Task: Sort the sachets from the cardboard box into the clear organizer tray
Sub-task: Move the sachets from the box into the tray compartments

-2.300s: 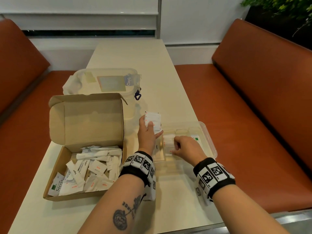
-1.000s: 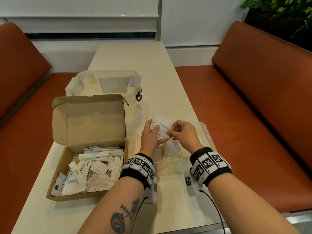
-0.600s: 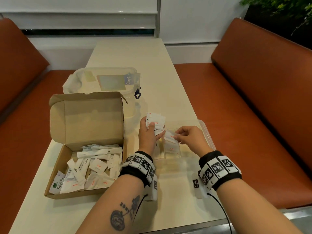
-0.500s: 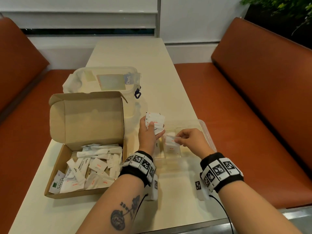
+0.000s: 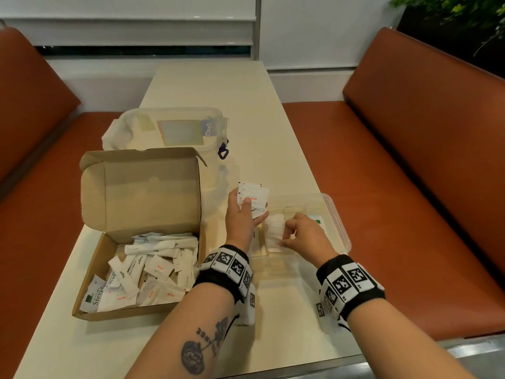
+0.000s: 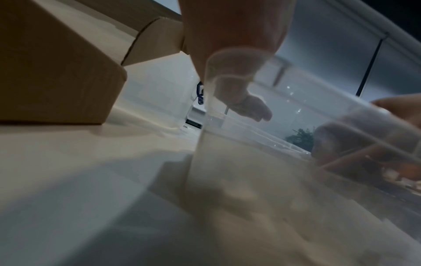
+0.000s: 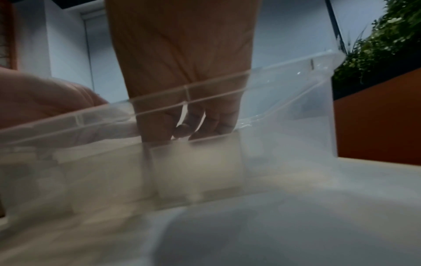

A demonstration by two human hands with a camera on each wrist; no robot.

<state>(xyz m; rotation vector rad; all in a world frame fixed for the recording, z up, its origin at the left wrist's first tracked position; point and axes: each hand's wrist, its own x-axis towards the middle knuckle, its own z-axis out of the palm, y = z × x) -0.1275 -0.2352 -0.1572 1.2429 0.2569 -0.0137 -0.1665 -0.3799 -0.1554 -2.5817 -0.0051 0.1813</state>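
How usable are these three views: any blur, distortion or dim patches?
Head view: evenly lit and sharp enough to read Salt on the sachets in the left hand; wide-angle bending at the edges. Left wrist view: dim, soft, seen partly through the tray wall. Right wrist view: blurred; the right hand shows through clear plastic.

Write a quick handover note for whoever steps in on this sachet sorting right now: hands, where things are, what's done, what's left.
Left hand holds a stack of salt sachets above the tray's left end.
Right hand is down in the tray, fingers on the sachets in a middle compartment; whether it pinches one is unclear.
Box sits open to the left, many sachets in it: sugar, salt, one stevia.
Done: some sachets filed in the tray.
Left: file the held stack, then empty the box.
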